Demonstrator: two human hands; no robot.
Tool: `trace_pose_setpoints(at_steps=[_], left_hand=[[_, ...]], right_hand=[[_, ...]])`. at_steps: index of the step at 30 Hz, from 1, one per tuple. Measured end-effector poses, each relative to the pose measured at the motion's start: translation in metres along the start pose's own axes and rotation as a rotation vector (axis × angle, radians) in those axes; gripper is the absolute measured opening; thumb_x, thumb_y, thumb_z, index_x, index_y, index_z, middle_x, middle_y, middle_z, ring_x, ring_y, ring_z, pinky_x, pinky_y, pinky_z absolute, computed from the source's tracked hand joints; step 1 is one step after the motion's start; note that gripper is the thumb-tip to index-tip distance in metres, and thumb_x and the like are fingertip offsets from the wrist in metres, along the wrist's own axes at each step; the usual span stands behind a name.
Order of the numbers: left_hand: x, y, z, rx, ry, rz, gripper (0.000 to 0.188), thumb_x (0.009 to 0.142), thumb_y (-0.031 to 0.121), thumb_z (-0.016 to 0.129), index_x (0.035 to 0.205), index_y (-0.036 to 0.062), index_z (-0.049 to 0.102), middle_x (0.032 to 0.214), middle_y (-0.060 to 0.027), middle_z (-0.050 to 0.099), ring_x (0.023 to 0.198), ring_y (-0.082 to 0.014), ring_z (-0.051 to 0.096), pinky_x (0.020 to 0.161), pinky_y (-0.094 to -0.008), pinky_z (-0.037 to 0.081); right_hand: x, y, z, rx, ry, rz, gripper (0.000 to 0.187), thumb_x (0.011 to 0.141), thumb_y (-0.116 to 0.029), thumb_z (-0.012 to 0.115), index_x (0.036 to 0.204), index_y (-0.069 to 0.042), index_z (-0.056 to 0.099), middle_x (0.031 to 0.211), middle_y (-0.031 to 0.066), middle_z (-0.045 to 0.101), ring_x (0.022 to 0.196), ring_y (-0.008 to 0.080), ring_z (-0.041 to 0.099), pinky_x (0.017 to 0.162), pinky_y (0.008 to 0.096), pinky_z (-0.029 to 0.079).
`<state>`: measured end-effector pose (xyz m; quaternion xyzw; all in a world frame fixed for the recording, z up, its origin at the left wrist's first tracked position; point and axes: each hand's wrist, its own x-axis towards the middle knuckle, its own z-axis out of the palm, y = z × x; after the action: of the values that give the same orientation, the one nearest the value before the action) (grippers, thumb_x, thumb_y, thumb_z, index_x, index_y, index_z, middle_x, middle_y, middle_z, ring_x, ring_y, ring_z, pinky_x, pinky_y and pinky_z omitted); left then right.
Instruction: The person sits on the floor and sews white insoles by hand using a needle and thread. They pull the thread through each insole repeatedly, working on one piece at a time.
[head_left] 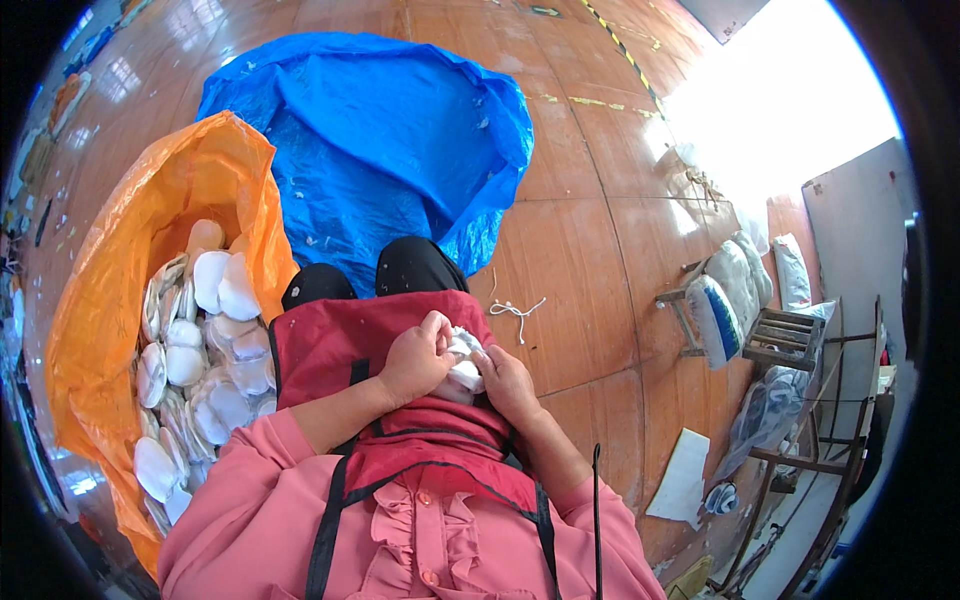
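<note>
Over my lap, a small white padded piece [460, 377] lies between my two hands. My left hand [420, 355] is closed in a pinch at its upper left edge; exactly what its fingertips grip is too small to make out. On the other side, my right hand [508, 383] grips the piece with thumb and fingers. Beneath it spreads a red apron [325, 340] with black trim. An open orange sack [95, 330] to my left holds many rounded white pads [185, 365], some lying in pairs.
A big blue plastic sheet [380, 130] spreads on the tiled floor in front of my knees. White string [517, 312] lies right of my lap. Farther right are a small stool with a cushion [715, 320], a wooden slatted seat [785, 338], a white sheet [680, 475] and a metal frame [800, 460].
</note>
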<state>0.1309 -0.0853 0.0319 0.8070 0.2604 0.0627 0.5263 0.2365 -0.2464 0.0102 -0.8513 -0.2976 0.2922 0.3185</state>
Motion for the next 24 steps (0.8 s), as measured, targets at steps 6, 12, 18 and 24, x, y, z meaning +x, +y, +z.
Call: trace_pose_setpoints(at_steps=[6, 12, 18, 24], left_hand=[[-0.003, 0.003, -0.001, 0.041, -0.004, 0.119, 0.027, 0.078, 0.007, 0.070, 0.095, 0.0074, 0.049, 0.070, -0.0108, 0.056, 0.064, -0.0303, 0.059, 0.059, -0.0426, 0.045], [-0.005, -0.001, -0.009, -0.022, -0.087, 0.187, 0.023, 0.080, 0.001, 0.065, 0.095, 0.0067, 0.049, 0.069, -0.0103, 0.055, 0.062, -0.0265, 0.058, 0.058, -0.0398, 0.044], [-0.009, -0.011, -0.009, -0.138, -0.159, 0.176, 0.018, 0.082, -0.001, 0.062, 0.094, 0.0061, 0.051, 0.067, -0.0066, 0.051, 0.059, -0.0191, 0.052, 0.056, -0.0357, 0.041], [-0.015, -0.016, -0.011, -0.060, -0.176, 0.292, 0.015, 0.082, 0.002, 0.065, 0.090, 0.0069, 0.053, 0.070, -0.0056, 0.052, 0.061, -0.0177, 0.052, 0.057, -0.0337, 0.041]], right_hand=[[0.011, 0.014, 0.003, 0.281, -0.094, 0.021, 0.041, 0.100, -0.036, 0.054, 0.080, -0.002, 0.062, 0.067, 0.0099, 0.060, 0.064, 0.0197, 0.058, 0.061, 0.0367, 0.047], [0.027, -0.006, -0.014, 0.601, -0.292, 0.134, 0.036, 0.100, -0.031, 0.057, 0.075, -0.006, 0.059, 0.069, -0.0045, 0.050, 0.063, 0.0064, 0.042, 0.055, 0.0246, 0.036], [0.047, -0.005, -0.014, 0.666, -0.385, 0.182, 0.035, 0.098, -0.032, 0.060, 0.072, -0.010, 0.057, 0.068, -0.0064, 0.046, 0.061, 0.0056, 0.038, 0.054, 0.0242, 0.030], [0.044, -0.001, -0.002, 0.801, -0.377, 0.210, 0.034, 0.098, -0.032, 0.061, 0.070, -0.013, 0.056, 0.066, -0.0071, 0.044, 0.059, 0.0052, 0.036, 0.052, 0.0245, 0.027]])
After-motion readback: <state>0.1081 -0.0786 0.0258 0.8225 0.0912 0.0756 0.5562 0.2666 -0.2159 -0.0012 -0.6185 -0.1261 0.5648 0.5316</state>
